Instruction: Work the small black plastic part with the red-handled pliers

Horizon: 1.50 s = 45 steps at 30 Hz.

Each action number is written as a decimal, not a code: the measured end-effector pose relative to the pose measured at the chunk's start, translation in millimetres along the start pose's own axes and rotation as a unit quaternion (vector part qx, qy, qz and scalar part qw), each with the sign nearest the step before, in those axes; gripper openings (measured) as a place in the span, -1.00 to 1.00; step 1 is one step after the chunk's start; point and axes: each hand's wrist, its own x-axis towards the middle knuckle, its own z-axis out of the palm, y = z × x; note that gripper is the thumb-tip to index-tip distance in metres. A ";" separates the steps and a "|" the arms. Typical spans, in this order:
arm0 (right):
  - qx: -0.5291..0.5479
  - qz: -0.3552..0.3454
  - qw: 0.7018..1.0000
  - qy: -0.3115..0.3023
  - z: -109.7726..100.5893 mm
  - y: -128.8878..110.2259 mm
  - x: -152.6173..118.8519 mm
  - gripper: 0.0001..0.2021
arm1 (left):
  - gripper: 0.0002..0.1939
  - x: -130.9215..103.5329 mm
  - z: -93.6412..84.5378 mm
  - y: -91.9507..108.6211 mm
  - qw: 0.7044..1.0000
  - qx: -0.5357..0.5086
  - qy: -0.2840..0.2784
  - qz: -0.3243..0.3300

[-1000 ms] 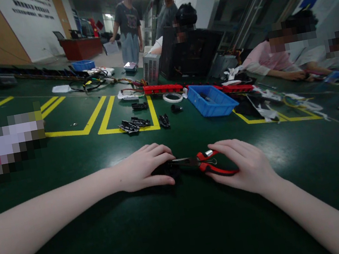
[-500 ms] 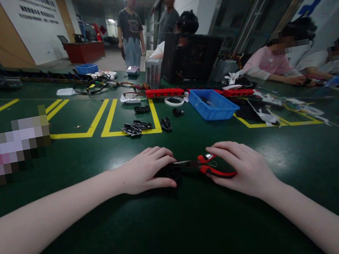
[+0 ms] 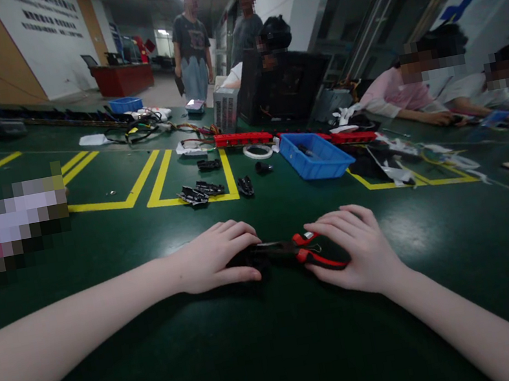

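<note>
Working step: my left fingers (image 3: 244, 243) clasp a black part (image 3: 253, 260), my right fingers (image 3: 333, 231) pliers (image 3: 302, 254) between; steadiness seems needed next.

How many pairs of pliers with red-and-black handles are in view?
1: the red-and-black-handled pliers in the right hand, pointing toward the left hand. Others may be hidden behind.

Needle-nose pliers (image 3: 281, 249) in right hand (image 3: 356, 248), nose toward left hand (image 3: 219, 256), plastic parts (image 3: 209, 187) on tabletop (image 3: 190, 359) beyond, bin (image 3: 323, 167) to right of parts, ring (image 3: 259, 157) just left of bin, computer case (image 3: 283, 88) farther behind, power supply unit (image 3: 225, 110) to its left
</note>
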 end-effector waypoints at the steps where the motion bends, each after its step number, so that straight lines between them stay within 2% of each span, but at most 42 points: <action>1: -0.005 -0.001 1.000 0.005 0.0 -0.2 -0.1 -0.59 | -0.53 0.0 0.1 -0.1 1.000 0.000 0.000 -0.001; 17: -0.072 -0.022 0.996 0.051 -3.2 -5.3 -1.8 -0.60 | -0.56 -1.2 -2.6 7.6 1.000 -0.002 0.006 -0.013; 23: -0.086 -0.028 0.994 0.054 -3.5 -5.4 -1.9 -0.61 | -0.53 -0.5 0.0 2.1 1.000 0.007 0.006 0.001; 33: -0.037 -0.054 0.996 0.058 0.8 3.3 -3.7 -0.54 | -0.57 -0.9 0.7 3.5 1.000 0.006 0.013 0.001; 45: -0.057 -0.048 0.995 0.062 -1.2 1.3 -2.8 -0.54 | -0.60 -0.5 -2.1 7.3 1.000 -0.017 0.015 -0.014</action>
